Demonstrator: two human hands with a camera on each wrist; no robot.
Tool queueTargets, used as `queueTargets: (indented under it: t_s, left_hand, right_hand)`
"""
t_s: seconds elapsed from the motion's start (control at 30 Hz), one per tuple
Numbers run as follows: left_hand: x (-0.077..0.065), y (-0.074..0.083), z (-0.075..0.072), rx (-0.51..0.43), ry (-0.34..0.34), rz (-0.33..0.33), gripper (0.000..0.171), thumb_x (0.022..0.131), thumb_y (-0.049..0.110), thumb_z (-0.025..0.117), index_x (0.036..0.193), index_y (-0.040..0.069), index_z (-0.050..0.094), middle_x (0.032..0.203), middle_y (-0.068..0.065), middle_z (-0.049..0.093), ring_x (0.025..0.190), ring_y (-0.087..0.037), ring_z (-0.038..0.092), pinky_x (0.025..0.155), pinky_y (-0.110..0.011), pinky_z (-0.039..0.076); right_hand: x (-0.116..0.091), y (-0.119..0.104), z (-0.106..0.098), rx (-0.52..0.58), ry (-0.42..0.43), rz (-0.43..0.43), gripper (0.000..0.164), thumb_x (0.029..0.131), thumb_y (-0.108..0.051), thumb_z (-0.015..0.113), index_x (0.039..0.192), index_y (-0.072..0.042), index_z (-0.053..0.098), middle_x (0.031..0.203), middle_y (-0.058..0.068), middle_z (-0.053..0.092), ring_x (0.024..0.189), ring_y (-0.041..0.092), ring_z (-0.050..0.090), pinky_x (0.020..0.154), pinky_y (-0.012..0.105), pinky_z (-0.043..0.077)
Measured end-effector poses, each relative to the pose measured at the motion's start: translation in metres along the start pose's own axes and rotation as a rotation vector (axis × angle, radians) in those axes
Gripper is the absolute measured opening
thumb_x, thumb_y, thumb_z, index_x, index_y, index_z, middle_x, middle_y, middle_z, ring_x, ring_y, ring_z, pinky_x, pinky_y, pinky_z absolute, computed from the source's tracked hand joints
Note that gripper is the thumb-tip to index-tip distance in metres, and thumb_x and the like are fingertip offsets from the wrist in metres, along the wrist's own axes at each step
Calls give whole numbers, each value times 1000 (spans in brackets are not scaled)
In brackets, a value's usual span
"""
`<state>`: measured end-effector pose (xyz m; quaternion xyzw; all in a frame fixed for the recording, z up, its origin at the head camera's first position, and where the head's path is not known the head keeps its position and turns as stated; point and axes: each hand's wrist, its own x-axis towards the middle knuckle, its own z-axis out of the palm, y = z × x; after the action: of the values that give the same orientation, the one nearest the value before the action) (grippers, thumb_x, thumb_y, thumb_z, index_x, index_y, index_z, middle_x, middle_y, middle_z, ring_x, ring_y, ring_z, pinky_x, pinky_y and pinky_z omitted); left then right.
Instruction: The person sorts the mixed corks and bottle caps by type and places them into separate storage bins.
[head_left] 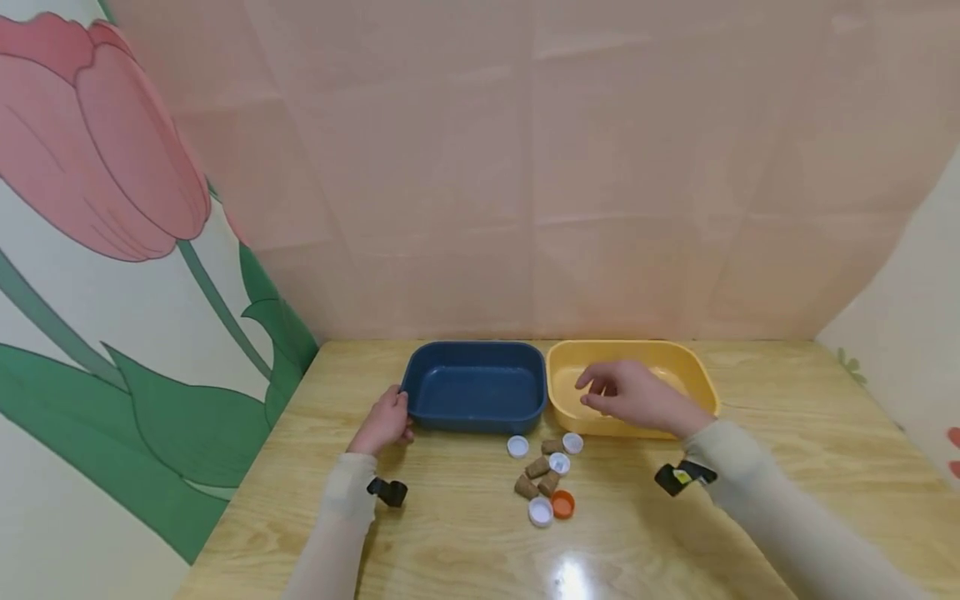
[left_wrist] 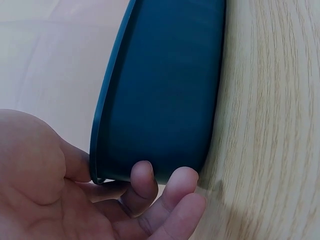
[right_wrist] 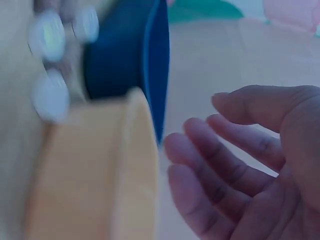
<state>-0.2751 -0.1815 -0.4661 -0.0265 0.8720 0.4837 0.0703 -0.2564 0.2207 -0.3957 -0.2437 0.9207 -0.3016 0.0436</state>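
At the left end of a dark blue plastic bin (head_left: 472, 419), my left hand (head_left: 384, 421) grips the rim near its front corner. The left wrist view shows the thumb side at the rim of the blue bin (left_wrist: 165, 90), with the other fingertips curled against its end wall. My right hand (head_left: 633, 393) hovers over a yellow bin (head_left: 600, 425), fingers loosely bent and nothing between them. In the right wrist view, thumb and fingers of the right hand (right_wrist: 250, 165) are spread apart beside the rim of the yellow bin (right_wrist: 85, 175).
Several white bottle caps (head_left: 541, 512), one orange cap (head_left: 562, 504) and several brown corks (head_left: 537, 467) lie in a loose group on the wooden table (head_left: 450, 533), in front of the bins. The two bins stand side by side against a pink cloth backdrop (head_left: 525, 208).
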Motion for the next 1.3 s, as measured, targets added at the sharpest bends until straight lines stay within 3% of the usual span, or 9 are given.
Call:
queueTargets:
  t_s: [0.2, 0.57, 0.83, 1.3]
  left_hand:
    - [0, 0, -1, -9, -1, -4, 35, 110, 19, 27, 131, -2, 45, 86, -14, 51, 65, -28, 64, 61, -41, 58]
    - [0, -1, 0, -31, -9, -5, 34, 110, 17, 28, 131, -3, 45, 87, -16, 52, 64, -28, 64, 60, -41, 58]
    - [2, -5, 0, -59, -17, -12, 37, 111, 19, 27, 135, -3, 43, 87, -16, 51, 62, -25, 62, 59, -39, 58]
    - [2, -5, 0, -53, -22, -10, 37, 111, 20, 27, 136, -2, 43, 90, -17, 52, 65, -25, 61, 60, -39, 58]
  right_hand:
    - [-21, -7, 34, 91, 0, -102, 13, 90, -11, 72, 101, -15, 69, 77, -8, 61, 66, 6, 54, 57, 23, 48]
    - [-36, 9, 78, 183, -55, -203, 24, 85, -1, 70, 108, -6, 67, 75, -10, 61, 66, 2, 55, 58, 23, 50]
    - [-36, 13, 86, 128, -38, -198, 27, 82, -2, 73, 107, -6, 64, 72, -10, 59, 64, 0, 54, 57, 22, 49]
    - [-29, 15, 91, 94, -82, -132, 27, 81, -2, 73, 107, -4, 66, 72, -9, 57, 63, 0, 50, 56, 21, 46]
